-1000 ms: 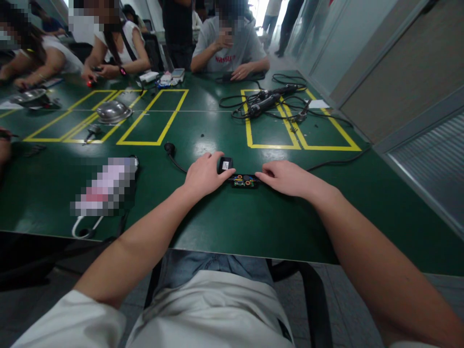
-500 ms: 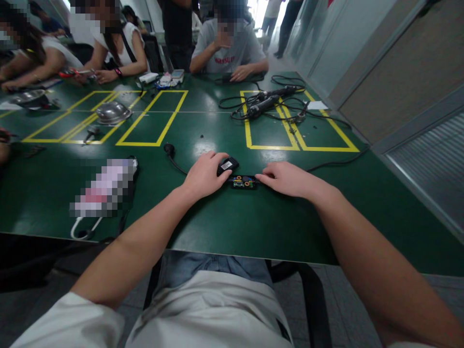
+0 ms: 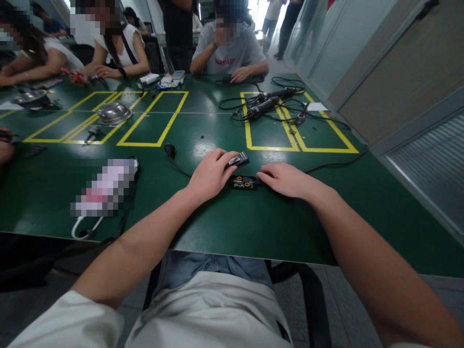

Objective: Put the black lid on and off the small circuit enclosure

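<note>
1. Green table point(image 3: 224, 227) carries everything; toward its left side lies a pixelated object point(image 3: 103, 186), with a white cable loop point(image 3: 85, 232) at the near edge
2. Just left of the person's hands a black plug point(image 3: 169, 149) rests on the table, its cord trailing toward the left hand
3. Left hand point(image 3: 210, 174): the fingers are curled and the thumb and forefingers pinch a black cover point(image 3: 237, 160), held tilted just above the far left corner of the open case
4. The black cover looks like a small, stiff plastic shell, probably light and smooth enough to slip; its long edges seem the surest place to pinch it
5. The open case point(image 3: 243, 182) lies flat on the table between the two hands, its board and coloured parts bared. It is likely light and apt to slide, with a delicate inside, so the outer walls or ends are the places to hold
6. Right hand point(image 3: 286, 179): palm down, fingers stretched almost flat, fingertips touching the right end of the case and gripping nothing
7. A black cord point(image 3: 326, 164) runs off to the right beyond that hand; farther back, corded tools point(image 3: 268, 104) lie across yellow tape point(image 3: 297, 140)
</note>
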### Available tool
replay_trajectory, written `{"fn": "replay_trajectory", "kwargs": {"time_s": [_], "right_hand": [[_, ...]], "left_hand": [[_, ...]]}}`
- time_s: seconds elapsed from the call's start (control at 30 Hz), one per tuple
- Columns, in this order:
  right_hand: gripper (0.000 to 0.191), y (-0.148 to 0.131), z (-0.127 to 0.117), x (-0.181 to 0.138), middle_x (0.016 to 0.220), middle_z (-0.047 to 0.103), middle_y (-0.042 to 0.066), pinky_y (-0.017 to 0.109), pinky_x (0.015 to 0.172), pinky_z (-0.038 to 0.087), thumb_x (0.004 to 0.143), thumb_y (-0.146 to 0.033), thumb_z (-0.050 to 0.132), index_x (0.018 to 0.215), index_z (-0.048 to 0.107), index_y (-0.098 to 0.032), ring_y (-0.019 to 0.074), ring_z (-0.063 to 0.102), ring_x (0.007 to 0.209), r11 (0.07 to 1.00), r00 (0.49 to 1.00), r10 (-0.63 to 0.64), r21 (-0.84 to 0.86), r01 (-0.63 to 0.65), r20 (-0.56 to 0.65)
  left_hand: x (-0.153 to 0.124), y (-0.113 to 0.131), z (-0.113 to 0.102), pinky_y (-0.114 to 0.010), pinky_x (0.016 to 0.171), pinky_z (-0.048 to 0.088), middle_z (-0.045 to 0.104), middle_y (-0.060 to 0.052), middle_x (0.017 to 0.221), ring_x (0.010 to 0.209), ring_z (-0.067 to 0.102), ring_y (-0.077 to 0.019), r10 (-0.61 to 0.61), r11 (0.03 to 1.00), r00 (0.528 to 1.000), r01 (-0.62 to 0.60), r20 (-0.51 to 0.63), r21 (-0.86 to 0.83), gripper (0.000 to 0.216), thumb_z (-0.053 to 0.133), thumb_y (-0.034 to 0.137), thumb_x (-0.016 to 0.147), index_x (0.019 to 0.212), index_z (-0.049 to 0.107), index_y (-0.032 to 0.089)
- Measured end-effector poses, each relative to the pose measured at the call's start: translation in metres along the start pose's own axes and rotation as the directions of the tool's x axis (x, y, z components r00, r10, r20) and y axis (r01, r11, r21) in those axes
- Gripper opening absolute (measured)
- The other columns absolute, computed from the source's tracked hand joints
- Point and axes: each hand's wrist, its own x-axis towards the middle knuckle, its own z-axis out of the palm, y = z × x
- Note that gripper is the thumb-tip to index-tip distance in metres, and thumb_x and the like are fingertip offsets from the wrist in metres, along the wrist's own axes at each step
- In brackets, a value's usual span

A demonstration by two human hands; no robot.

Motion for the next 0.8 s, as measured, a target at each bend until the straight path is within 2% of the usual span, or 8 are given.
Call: {"fn": "replay_trajectory", "kwargs": {"time_s": [0.07, 0.13, 0.2, 0.3, 0.37, 0.63, 0.8], "right_hand": [[0.038, 0.002, 0.001, 0.001, 0.095, 0.081, 0.012, 0.035, 0.077, 0.045, 0.112, -0.035, 0.043, 0.086, 0.069, -0.023, 0.0261, 0.069, 0.085, 1.000, 1.000, -0.002, 0.004, 0.002, 0.002], [0.035, 0.003, 0.002, 0.001, 0.101, 0.083, 0.013, 0.035, 0.080, 0.047, 0.111, -0.031, 0.043, 0.090, 0.069, -0.023, 0.0271, 0.071, 0.090, 1.000, 1.000, 0.012, 0.008, -0.012, 0.004], [0.032, 0.001, 0.002, 0.001, 0.105, 0.083, 0.014, 0.035, 0.081, 0.046, 0.111, -0.029, 0.044, 0.092, 0.070, -0.023, 0.0279, 0.072, 0.093, 1.000, 1.000, 0.030, 0.004, -0.030, 0.009], [0.030, -0.002, 0.000, 0.000, 0.101, 0.082, 0.014, 0.035, 0.078, 0.044, 0.111, -0.029, 0.046, 0.091, 0.068, -0.023, 0.0278, 0.071, 0.091, 0.998, 0.998, 0.053, -0.019, -0.053, 0.020], [0.030, -0.003, -0.001, -0.001, 0.098, 0.081, 0.013, 0.034, 0.076, 0.043, 0.111, -0.030, 0.047, 0.089, 0.067, -0.024, 0.0271, 0.070, 0.088, 0.998, 0.998, 0.062, -0.028, -0.061, 0.026], [0.030, -0.001, 0.002, 0.000, 0.099, 0.083, 0.013, 0.035, 0.076, 0.043, 0.111, -0.030, 0.048, 0.093, 0.071, -0.022, 0.0273, 0.070, 0.087, 0.998, 0.998, 0.059, -0.029, -0.059, 0.009], [0.031, 0.000, 0.005, 0.001, 0.107, 0.084, 0.015, 0.035, 0.079, 0.045, 0.112, -0.030, 0.047, 0.099, 0.073, -0.021, 0.0285, 0.074, 0.094, 0.998, 0.999, 0.054, -0.025, -0.054, 0.006]], "left_hand": [[-0.002, 0.001, 0.000, -0.048, 0.118, 0.051, 0.068, -0.016, 0.141, 0.129, 0.062, -0.0300, 0.057, 0.997, 0.997, -0.060, -0.061, -0.048, 0.047, 0.046, 0.035, 0.118, 0.161, 0.060, 0.021], [-0.003, 0.003, 0.000, -0.048, 0.119, 0.050, 0.067, -0.016, 0.146, 0.132, 0.062, -0.0296, 0.126, 0.989, 0.991, -0.129, -0.050, -0.071, 0.051, 0.045, 0.038, 0.119, 0.167, 0.055, 0.022], [-0.004, 0.006, 0.002, -0.047, 0.116, 0.052, 0.067, -0.016, 0.146, 0.130, 0.063, -0.0301, 0.186, 0.981, 0.981, -0.183, 0.054, -0.067, 0.054, 0.046, 0.039, 0.119, 0.170, 0.053, 0.023], [-0.003, 0.009, 0.006, -0.047, 0.110, 0.055, 0.071, -0.015, 0.141, 0.123, 0.066, -0.0306, 0.218, 0.975, 0.945, -0.221, 0.242, -0.014, 0.050, 0.048, 0.040, 0.118, 0.165, 0.060, 0.026], [-0.002, 0.011, 0.007, -0.047, 0.108, 0.055, 0.072, -0.015, 0.140, 0.121, 0.066, -0.0306, 0.213, 0.974, 0.936, -0.228, 0.281, 0.018, 0.048, 0.048, 0.039, 0.119, 0.162, 0.065, 0.026], [-0.004, 0.007, 0.004, -0.048, 0.112, 0.054, 0.071, -0.016, 0.135, 0.121, 0.064, -0.0310, 0.230, 0.973, 0.948, -0.228, 0.218, -0.034, 0.047, 0.052, 0.039, 0.116, 0.157, 0.068, 0.023], [-0.004, 0.008, -0.002, -0.051, 0.114, 0.052, 0.070, -0.017, 0.139, 0.125, 0.061, -0.0326, 0.182, 0.981, 0.982, -0.178, 0.056, -0.075, 0.051, 0.049, 0.041, 0.118, 0.162, 0.064, 0.020]]}}
